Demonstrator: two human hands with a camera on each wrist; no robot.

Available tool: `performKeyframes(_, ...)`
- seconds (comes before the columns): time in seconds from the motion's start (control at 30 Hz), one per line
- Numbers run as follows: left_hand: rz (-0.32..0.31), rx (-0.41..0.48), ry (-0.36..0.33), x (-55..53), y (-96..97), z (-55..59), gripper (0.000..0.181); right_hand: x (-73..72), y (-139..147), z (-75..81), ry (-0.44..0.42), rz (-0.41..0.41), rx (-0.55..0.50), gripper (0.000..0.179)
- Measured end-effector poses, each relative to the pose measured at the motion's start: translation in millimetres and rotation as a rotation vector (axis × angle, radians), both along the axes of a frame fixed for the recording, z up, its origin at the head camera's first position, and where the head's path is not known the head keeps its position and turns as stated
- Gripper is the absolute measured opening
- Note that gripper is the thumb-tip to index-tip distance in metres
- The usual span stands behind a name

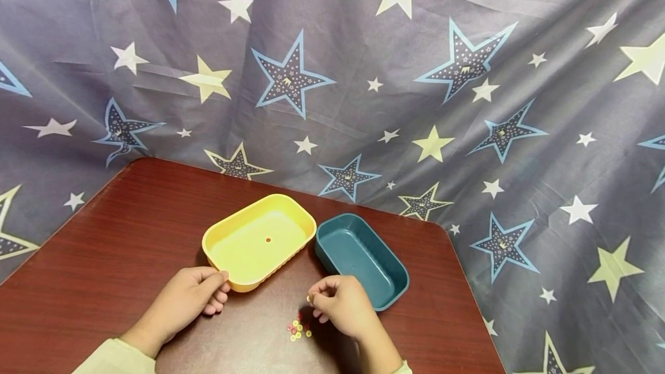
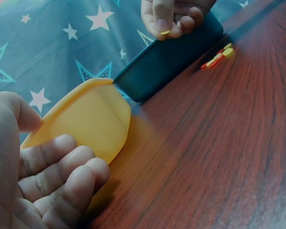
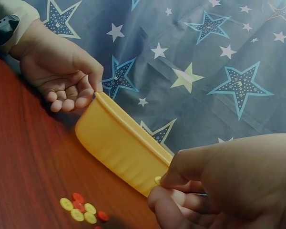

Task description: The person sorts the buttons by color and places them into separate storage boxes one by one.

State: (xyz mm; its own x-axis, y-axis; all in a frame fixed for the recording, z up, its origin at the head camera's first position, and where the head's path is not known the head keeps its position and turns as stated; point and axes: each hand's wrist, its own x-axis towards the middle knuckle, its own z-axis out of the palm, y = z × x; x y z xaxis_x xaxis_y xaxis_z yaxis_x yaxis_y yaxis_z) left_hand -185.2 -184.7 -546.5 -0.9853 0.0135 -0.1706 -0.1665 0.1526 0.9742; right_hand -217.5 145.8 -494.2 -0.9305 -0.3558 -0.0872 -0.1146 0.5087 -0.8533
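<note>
My left hand (image 1: pixel 187 299) grips the near left corner of a yellow plastic tray (image 1: pixel 241 255), thumb on the rim and fingers below it. One small red button (image 1: pixel 268 240) lies on the tray's floor. Between thumb and fingertip, my right hand (image 1: pixel 345 305) pinches a small yellow button (image 3: pixel 158 181), raised above the table at the near side of a dark teal tray (image 1: pixel 358 258). Just below that hand, a loose cluster of several red and yellow buttons (image 1: pixel 296 328) is spread on the tabletop; the right wrist view shows them close up.
Both trays stand on a dark red wood-grain table (image 1: pixel 124 235), their ends close together. Behind the table's far edge hangs a grey curtain (image 1: pixel 353 114) printed with stars, which also runs along the right side.
</note>
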Motion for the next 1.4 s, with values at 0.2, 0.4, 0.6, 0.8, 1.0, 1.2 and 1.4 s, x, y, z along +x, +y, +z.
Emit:
performKeyframes(0.2,-0.001,0.002,-0.003,0.4,0.2,-0.6,0.042,-2.3,0.7,12.3,0.003,-0.002,-0.017,0.008)
performKeyframes(0.4,-0.002,-0.001,0.002,0.7,-0.2,0.2,0.043,-11.7,4.4,20.4,0.037,0.017,-0.012,0.006)
performKeyframes(0.6,-0.003,-0.008,0.001,1.7,-0.1,2.7,0.043,-23.5,9.7,24.5,0.033,0.022,-0.003,0.006)
performKeyframes(0.8,-0.001,-0.003,0.006,1.9,0.2,1.6,0.043,-34.0,15.2,31.6,-0.012,0.022,-0.021,0.009)
performKeyframes(1.0,-0.004,0.004,0.010,1.2,0.1,0.1,0.043,-44.3,21.7,39.2,-0.036,0.016,-0.027,0.012)
performKeyframes(1.2,-0.002,0.005,0.006,1.1,0.5,0.4,0.042,-54.4,28.2,43.5,-0.046,0.021,-0.010,0.015)
performKeyframes(1.4,0.005,0.005,-0.001,0.8,1.3,0.6,0.043,-67.9,34.5,43.5,-0.101,0.032,-0.047,0.015)
